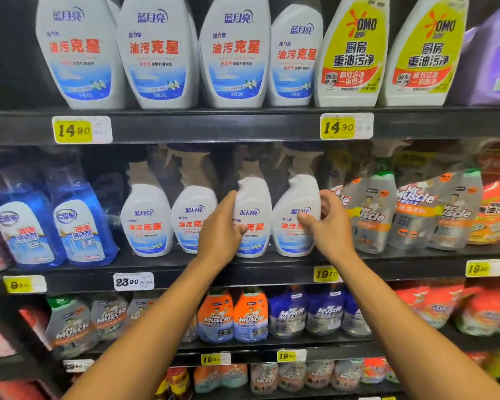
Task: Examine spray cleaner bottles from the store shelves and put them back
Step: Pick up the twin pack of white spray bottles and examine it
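Several white spray cleaner bottles with blue-and-red labels stand in a row on the middle shelf [243,272]. My left hand [221,229] grips the third bottle [253,197] from its left side, thumb across the label. My right hand [329,223] holds the fourth bottle [296,197] at the row's right end, fingers curled round its right side and thumb on its front. Both bottles stand upright on the shelf. Two more of the same bottles [147,217] stand to the left, untouched.
Blue glass-cleaner bottles [78,223] stand at the far left of the same shelf, grey Mr Muscle bottles [373,209] right of my right hand. Larger white bottles [156,50] and yellow OMO bottles [355,50] fill the shelf above. Orange and blue pouches [248,316] sit below.
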### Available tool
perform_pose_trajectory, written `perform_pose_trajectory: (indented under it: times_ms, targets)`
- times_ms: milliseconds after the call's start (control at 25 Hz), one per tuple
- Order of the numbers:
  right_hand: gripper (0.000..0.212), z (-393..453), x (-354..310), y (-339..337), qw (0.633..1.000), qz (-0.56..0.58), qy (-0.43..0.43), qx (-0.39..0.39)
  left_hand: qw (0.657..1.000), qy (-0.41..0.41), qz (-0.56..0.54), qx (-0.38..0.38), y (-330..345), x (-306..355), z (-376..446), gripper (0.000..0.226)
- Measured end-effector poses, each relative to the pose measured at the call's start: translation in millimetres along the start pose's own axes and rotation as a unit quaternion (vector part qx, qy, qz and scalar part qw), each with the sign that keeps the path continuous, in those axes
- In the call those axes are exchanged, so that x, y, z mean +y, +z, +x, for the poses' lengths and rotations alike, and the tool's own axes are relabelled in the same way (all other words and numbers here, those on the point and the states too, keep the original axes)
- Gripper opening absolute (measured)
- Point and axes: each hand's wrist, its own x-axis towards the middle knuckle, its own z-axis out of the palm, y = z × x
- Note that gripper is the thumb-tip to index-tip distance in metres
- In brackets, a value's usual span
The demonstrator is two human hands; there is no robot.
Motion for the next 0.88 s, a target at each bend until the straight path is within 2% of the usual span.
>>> perform_pose_trajectory:
  times_ms: [120,280,480,760,880]
  targets:
    - [0.052,-1,-4,-12,0.996,-0.071,-0.02,-0.047,0.996,0.012,0.086,-0.009,-2,5,-1,0.073]
    - [0.065,-3,-8,-18,0.982,-0.156,-0.068,-0.078,0.994,0.006,0.11,0.003,-2,10,-1,0.075]
    - [0.065,0,-3,-13,0.987,-0.117,-0.079,-0.075,0.995,-0.006,0.095,0.011,2,11,-2,0.075]
    - [0.064,2,4,-7,0.985,-0.125,-0.084,-0.083,0.995,-0.017,0.096,0.015,3,10,-3,0.073]
    - [0.064,0,3,-7,0.99,-0.094,-0.065,-0.088,0.996,-0.019,0.091,0.007,3,11,-4,0.072]
